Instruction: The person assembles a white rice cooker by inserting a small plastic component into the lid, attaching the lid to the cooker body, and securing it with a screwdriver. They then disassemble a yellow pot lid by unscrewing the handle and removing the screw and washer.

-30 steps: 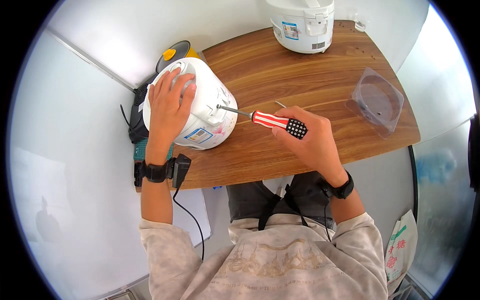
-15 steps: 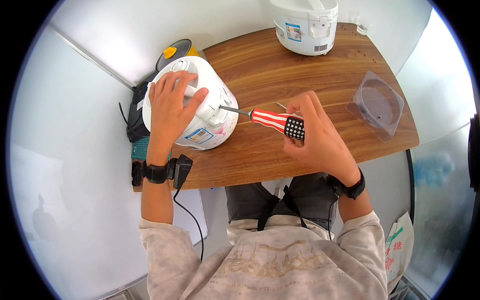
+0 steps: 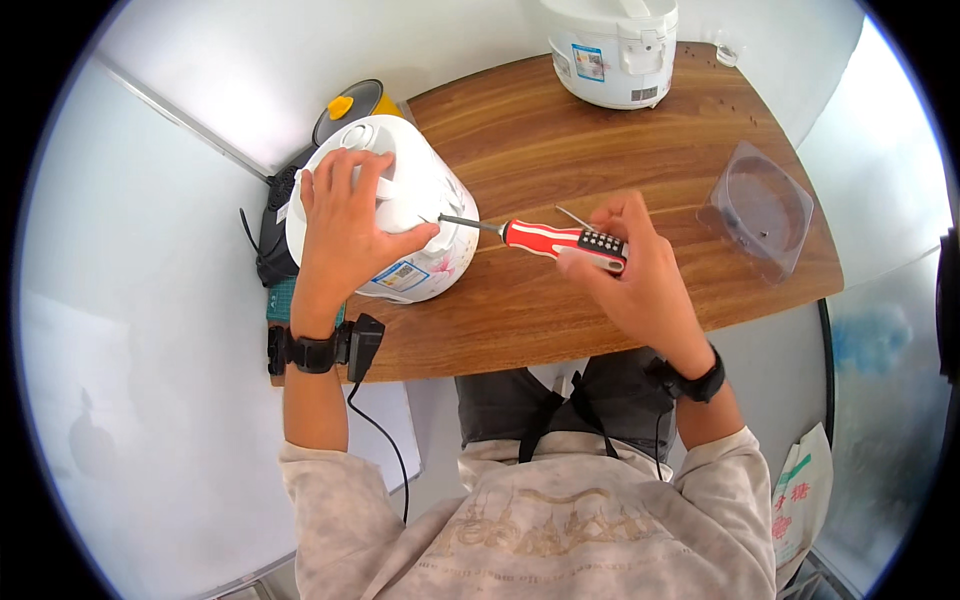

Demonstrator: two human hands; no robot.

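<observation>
A white rice cooker (image 3: 455,240) with a blue-edged label stands at the left of the table. My left hand (image 3: 348,215) rests on its lid, fingers spread beside the handle and thumb stretched toward the screwdriver's tip. The screwdriver (image 3: 540,238) has a red, white and black handle with white stars. Its shaft runs leftward, and the tip meets the cooker's side near the rim; what it sits in is too small to make out. My right hand (image 3: 640,275) holds the back end of that handle between thumb and fingers.
A second white rice cooker (image 3: 615,60) stands at the far edge. At the right lies a clear plastic tray (image 3: 765,205) with tiny dark bits. A thin metal rod (image 3: 573,217) lies beyond the screwdriver. Behind the near cooker are a yellow-and-black round container (image 3: 345,108) and a black case (image 3: 272,225).
The screwdriver handle has turned, showing more red and less of the stars. My right fingers have shifted on it. My left thumb has stretched further toward the tip.
</observation>
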